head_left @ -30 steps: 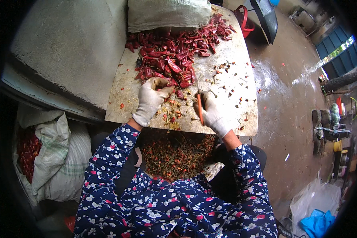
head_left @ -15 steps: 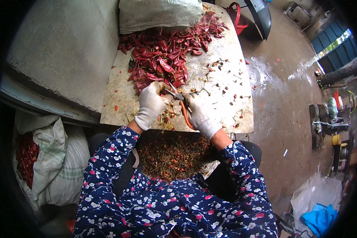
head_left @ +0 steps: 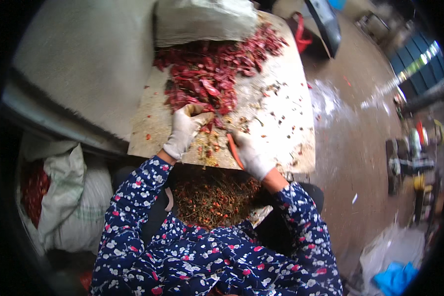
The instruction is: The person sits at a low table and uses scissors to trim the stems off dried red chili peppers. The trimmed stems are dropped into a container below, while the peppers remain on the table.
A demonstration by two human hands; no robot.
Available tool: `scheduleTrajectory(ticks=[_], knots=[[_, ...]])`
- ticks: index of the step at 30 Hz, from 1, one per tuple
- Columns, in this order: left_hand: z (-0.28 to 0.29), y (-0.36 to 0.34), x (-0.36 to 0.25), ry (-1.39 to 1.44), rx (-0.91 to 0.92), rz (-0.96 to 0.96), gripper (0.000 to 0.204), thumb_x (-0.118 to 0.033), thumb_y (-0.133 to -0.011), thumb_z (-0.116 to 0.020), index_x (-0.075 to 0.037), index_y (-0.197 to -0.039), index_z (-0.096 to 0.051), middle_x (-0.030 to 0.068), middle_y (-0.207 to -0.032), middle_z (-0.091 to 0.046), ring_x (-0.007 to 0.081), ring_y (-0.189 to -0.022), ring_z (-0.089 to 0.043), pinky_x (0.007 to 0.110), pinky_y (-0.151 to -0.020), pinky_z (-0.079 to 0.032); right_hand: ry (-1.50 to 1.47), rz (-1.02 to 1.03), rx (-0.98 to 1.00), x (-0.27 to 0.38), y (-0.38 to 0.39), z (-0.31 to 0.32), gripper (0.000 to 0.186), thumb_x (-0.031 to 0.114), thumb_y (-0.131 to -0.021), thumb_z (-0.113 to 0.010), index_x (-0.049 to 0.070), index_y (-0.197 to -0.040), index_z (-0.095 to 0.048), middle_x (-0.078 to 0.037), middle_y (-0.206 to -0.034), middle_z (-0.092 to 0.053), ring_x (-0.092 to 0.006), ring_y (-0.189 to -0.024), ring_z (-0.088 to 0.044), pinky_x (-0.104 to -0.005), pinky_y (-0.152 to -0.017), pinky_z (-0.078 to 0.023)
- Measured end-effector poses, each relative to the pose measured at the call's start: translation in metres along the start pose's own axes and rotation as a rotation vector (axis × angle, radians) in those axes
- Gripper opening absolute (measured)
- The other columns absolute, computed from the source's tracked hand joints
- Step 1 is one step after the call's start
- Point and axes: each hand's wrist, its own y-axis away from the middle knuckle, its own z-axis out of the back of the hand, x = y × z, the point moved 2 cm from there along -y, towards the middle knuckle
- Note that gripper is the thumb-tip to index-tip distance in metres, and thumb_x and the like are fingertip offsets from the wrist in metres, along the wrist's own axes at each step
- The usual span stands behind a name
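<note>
My left hand (head_left: 186, 129), in a whitish work glove, is at the near edge of a heap of dried red chilies (head_left: 202, 74). Its thumb and fingers are pinched together on a dried red chili (head_left: 208, 126), which is blurred and partly hidden. My right hand (head_left: 251, 154), gloved too, is closed around orange-handled scissors (head_left: 234, 152). Their blades point toward my left fingertips but are smeared by motion. Both hands are over a pale, worn board (head_left: 293, 143) with cut stems and small red bits scattered on it.
A white woven sack (head_left: 204, 19) lies behind the heap. Below the board's near edge, many stems (head_left: 212, 197) have gathered at my lap. An open sack (head_left: 64, 182) of chilies is at left beside a grey wall (head_left: 84, 64). Clear plastic and a blue bag (head_left: 395, 277) lie at lower right.
The view has shifted and blurred slightly. My right hand with the scissors has drawn back a little from my left hand, which has reached the edge of the heap.
</note>
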Motion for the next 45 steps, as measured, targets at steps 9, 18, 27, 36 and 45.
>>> scheduleTrajectory(ticks=[9,18,27,36,45], knots=[[0.14,0.12,-0.133,-0.68,-0.404,-0.752,0.018,-0.006,-0.097,-0.068,0.0,-0.114,-0.069,0.0068,-0.102,-0.068,0.0105,-0.089,-0.066,0.024,-0.08,-0.055,-0.675,-0.398,-0.233,-0.059,-0.01,0.014,0.032,0.011,-0.1,-0.054,0.0,-0.13,-0.056,0.001,-0.08,-0.057,-0.0057,-0.06,-0.049,-0.0221,-0.051,-0.039],[0.388,0.252,-0.264,-2.12,-1.141,-0.232,0.034,-0.023,-0.096,-0.061,-0.007,-0.126,-0.066,0.0211,-0.137,-0.058,0.0413,-0.11,-0.064,0.047,-0.094,-0.053,-0.955,-0.369,-0.18,-0.052,-0.018,0.012,0.039,0.018,-0.102,-0.059,0.002,-0.137,-0.052,0.001,-0.084,-0.058,-0.007,-0.062,-0.051,-0.0206,-0.053,-0.043],[0.139,0.079,-0.109,-1.324,0.106,-0.649,0.026,-0.019,-0.093,-0.067,-0.002,-0.112,-0.072,0.0181,-0.111,-0.073,0.0341,-0.095,-0.072,0.038,-0.083,-0.057,-0.587,-0.225,-0.269,-0.061,-0.043,0.028,0.033,0.021,-0.104,-0.058,0.0,-0.129,-0.055,-0.003,-0.084,-0.06,-0.01,-0.066,-0.057,-0.0252,-0.049,-0.048],[-0.03,-0.039,0.046,-1.8,0.618,-0.592,0.043,-0.005,-0.092,-0.057,-0.02,-0.133,-0.061,0.0074,-0.117,-0.066,0.0302,-0.099,-0.07,0.046,-0.084,-0.057,-0.401,-0.202,-0.366,-0.032,-0.051,0.053,0.026,0.016,-0.102,-0.059,-0.003,-0.121,-0.059,-0.003,-0.086,-0.062,-0.0087,-0.075,-0.056,-0.0241,-0.067,-0.048],[-0.026,-0.041,0.055,-1.735,0.546,-0.567,0.024,-0.017,-0.087,-0.069,-0.012,-0.11,-0.073,0.01,-0.105,-0.068,0.0312,-0.095,-0.069,0.044,-0.083,-0.056,-0.195,-0.299,-0.282,-0.017,-0.043,0.056,0.028,0.019,-0.101,-0.06,0.001,-0.123,-0.061,-0.007,-0.089,-0.066,-0.0121,-0.077,-0.06,-0.0282,-0.069,-0.051]])
